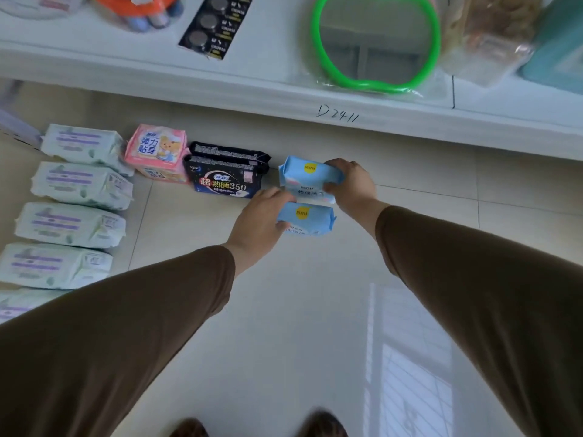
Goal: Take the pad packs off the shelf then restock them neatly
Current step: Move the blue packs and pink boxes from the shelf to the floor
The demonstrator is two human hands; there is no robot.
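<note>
From the head camera, looking down past two brown sleeves, the pad packs sit on the pale tiled floor (284, 310) below the white shelf (220, 86). The left hand (257, 220) has its grip curled round the near blue pack (307, 219), fingers wrapped over its left end. The right hand (350, 184) closes its grip on the far blue pack (307, 173), thumb and fingers pinching its right end; a third pale pack appears to lie beneath that one, though the hand hides too much to be sure. Whether either blue pack is lifted off the tiles or merely held against them cannot be told. To the left, a black pack (225, 181) stands with a second black one just behind it, touching a pink pack (156, 149), and further left a column of mint-green packs (75, 203) runs toward the camera in an orderly line. The shelf above carries other goods, a green-rimmed mirror (375, 42) and a card of button batteries (211, 23) among them, and no pad packs show on the part in view. By that layout, the unloading looks largely done, with the stock grouped by kind on the floor, and the blue packs are being handled now. Restocking appears still ahead: every pack visible has yet to go back up.
</note>
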